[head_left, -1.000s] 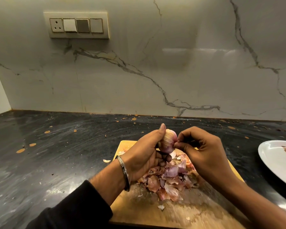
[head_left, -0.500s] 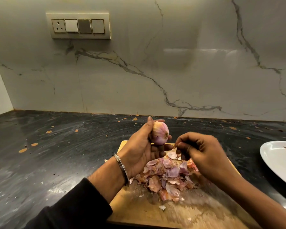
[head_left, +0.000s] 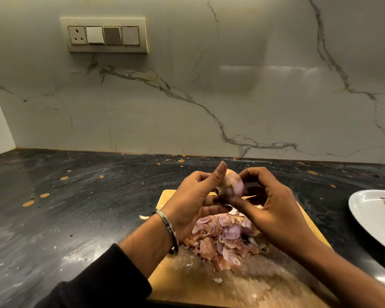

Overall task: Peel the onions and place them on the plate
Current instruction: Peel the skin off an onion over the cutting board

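Observation:
A small pinkish onion (head_left: 232, 184), partly peeled, is held up above a wooden cutting board (head_left: 249, 287). My left hand (head_left: 193, 203) grips the onion from the left, thumb pointing up beside it. My right hand (head_left: 273, 207) curls round it from the right, fingertips on its top and thumb under its lower end. A heap of purple and brown onion skins (head_left: 225, 238) lies on the board beneath both hands. The white plate (head_left: 371, 216) sits at the right edge, cut off by the frame, with a red patch on it.
The board lies on a dark, speckled stone counter (head_left: 76, 207) with small skin flakes scattered about. A marble wall (head_left: 209, 96) with a switch panel (head_left: 107, 35) stands behind. A metal bangle (head_left: 168, 230) circles my left wrist.
My right hand has come back up from the skin pile and closed on the onion again. The left hand has kept the onion raised and turned it slightly.

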Motion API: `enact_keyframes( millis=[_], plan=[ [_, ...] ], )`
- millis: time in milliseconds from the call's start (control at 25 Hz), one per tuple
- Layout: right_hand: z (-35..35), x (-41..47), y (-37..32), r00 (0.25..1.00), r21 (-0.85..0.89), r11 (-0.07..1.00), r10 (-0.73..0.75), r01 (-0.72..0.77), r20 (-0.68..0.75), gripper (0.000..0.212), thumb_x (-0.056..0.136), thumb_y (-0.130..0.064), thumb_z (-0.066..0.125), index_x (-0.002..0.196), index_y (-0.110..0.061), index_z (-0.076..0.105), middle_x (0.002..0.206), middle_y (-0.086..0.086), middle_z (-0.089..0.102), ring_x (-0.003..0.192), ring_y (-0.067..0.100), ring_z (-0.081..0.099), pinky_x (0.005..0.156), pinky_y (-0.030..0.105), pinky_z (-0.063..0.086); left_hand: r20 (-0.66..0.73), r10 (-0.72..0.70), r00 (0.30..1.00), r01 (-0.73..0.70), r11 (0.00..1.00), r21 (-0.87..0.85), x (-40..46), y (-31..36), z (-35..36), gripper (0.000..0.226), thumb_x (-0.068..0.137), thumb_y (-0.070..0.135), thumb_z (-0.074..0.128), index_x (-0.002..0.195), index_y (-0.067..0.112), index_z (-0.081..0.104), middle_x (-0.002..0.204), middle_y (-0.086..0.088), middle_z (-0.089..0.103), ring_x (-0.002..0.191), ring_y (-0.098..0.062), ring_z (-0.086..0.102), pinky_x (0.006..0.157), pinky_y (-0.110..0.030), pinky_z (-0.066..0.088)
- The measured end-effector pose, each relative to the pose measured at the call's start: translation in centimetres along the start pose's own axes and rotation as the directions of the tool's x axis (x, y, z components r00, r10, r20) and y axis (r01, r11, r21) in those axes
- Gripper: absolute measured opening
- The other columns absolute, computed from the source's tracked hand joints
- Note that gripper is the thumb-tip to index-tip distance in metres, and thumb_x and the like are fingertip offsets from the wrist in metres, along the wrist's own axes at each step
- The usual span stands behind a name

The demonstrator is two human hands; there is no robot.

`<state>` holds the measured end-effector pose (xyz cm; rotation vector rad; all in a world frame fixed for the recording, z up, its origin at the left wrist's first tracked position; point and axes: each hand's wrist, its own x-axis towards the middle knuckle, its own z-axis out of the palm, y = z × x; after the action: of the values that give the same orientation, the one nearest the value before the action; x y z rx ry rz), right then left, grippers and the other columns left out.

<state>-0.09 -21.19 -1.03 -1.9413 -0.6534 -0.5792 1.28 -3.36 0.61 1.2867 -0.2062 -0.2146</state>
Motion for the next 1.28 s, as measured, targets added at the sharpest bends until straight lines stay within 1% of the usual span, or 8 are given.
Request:
enact_keyframes(
  millis=[120, 280, 400, 560, 720, 840, 1080, 1280],
  plan=[
    [-0.1, 0.1, 0.5, 0.996, 0.154, 0.984, 0.09, -0.091, 0.012, 0.038, 0.087, -0.032, 0.064, 0.123, -0.023, 0.063, 0.113, -0.009, 0.071, 0.103, 0.011, 0.07, 0.083, 0.027, 0.059, -0.038, 0.037, 0.999, -0.032, 0.993, 0.112, 0.0, 0.2, -0.2, 0.057, 0.075, 0.049, 0.067, 0.111, 0.005, 0.058, 0.107, -0.013, 0.071, 0.088, -0.02, 0.073, 0.064, -0.028, 0.059],
    [-0.3, 0.6, 0.9, 0.961, 0.38, 0.887, 0.276, -0.261, 0.015, 0.033, 0.092, -0.032, 0.055, 0.121, -0.021, 0.065, 0.11, 0.002, 0.073, 0.093, 0.023, 0.073, 0.071, 0.033, 0.062, 0.03, 0.168, 0.985, -0.17, 0.969, 0.182, -0.1, 0.0, 0.0, 0.03, 0.09, 0.023, 0.063, 0.119, 0.016, 0.064, 0.103, -0.011, 0.074, 0.083, -0.021, 0.073, 0.058, -0.026, 0.058],
    [-0.4, 1.0, 0.6, 0.911, 0.489, 0.787, 0.41, -0.377, 0.043, 0.036, 0.089, -0.04, 0.055, 0.114, -0.017, 0.068, 0.104, 0.011, 0.074, 0.084, 0.03, 0.074, 0.064, 0.032, 0.061, 0.088, 0.236, 0.968, -0.25, 0.94, 0.234, -0.1, 0.0, 0.2, 0.037, 0.093, 0.007, 0.061, 0.129, 0.015, 0.061, 0.11, -0.007, 0.073, 0.084, -0.02, 0.072, 0.068, -0.029, 0.061],
    [-0.6, 1.2, 0.1, 0.842, 0.566, 0.663, 0.529, -0.49, 0.109, 0.044, 0.085, -0.045, 0.058, 0.108, -0.01, 0.069, 0.097, 0.015, 0.076, 0.08, 0.027, 0.076, 0.054, 0.024, 0.059, 0.112, 0.225, 0.968, -0.246, 0.938, 0.244, -0.2, 0.0, 0.4, 0.045, 0.091, 0.002, 0.062, 0.135, 0.01, 0.056, 0.113, -0.01, 0.072, 0.083, -0.018, 0.071, 0.074, -0.03, 0.061],
    [-0.9, 1.2, 0.0, 0.819, 0.54, 0.65, 0.555, -0.535, 0.144, 0.041, 0.086, -0.042, 0.06, 0.109, -0.009, 0.07, 0.093, 0.016, 0.076, 0.073, 0.024, 0.075, 0.052, 0.024, 0.058, 0.135, 0.216, 0.967, -0.249, 0.916, 0.314, -0.1, 0.0, 0.4, 0.041, 0.095, 0.002, 0.056, 0.136, 0.006, 0.054, 0.104, -0.009, 0.073, 0.079, -0.014, 0.071, 0.073, -0.026, 0.06],
    [-0.9, 1.0, 0.1, 0.817, 0.539, 0.647, 0.558, -0.539, 0.147, 0.04, 0.084, -0.04, 0.063, 0.106, -0.008, 0.072, 0.09, 0.018, 0.076, 0.071, 0.027, 0.075, 0.054, 0.025, 0.06, 0.149, 0.243, 0.959, -0.284, 0.858, 0.429, 0.1, -0.3, 0.2, 0.035, 0.1, 0.003, 0.048, 0.133, 0.008, 0.057, 0.097, -0.007, 0.072, 0.075, -0.01, 0.07, 0.071, -0.022, 0.058],
    [-0.6, 1.0, 0.1, 0.778, 0.568, 0.589, 0.607, -0.575, 0.159, 0.045, 0.081, -0.045, 0.068, 0.102, -0.005, 0.071, 0.088, 0.021, 0.076, 0.072, 0.031, 0.076, 0.054, 0.025, 0.059, 0.148, 0.329, 0.932, -0.348, 0.708, 0.615, 0.3, -1.0, -0.2, 0.03, 0.101, 0.013, 0.05, 0.127, 0.017, 0.064, 0.104, -0.003, 0.074, 0.086, -0.012, 0.072, 0.08, -0.031, 0.06],
    [-0.4, 0.9, 0.0, 0.761, 0.555, 0.575, 0.624, -0.601, 0.178, 0.046, 0.081, -0.046, 0.068, 0.102, -0.005, 0.072, 0.089, 0.021, 0.076, 0.075, 0.033, 0.076, 0.056, 0.026, 0.06, 0.183, 0.413, 0.892, -0.389, 0.495, 0.777, 0.1, -1.3, -0.2, 0.028, 0.103, 0.019, 0.046, 0.121, 0.018, 0.068, 0.09, 0.004, 0.074, 0.074, 0.0, 0.068, 0.073, -0.022, 0.058]
  ],
)
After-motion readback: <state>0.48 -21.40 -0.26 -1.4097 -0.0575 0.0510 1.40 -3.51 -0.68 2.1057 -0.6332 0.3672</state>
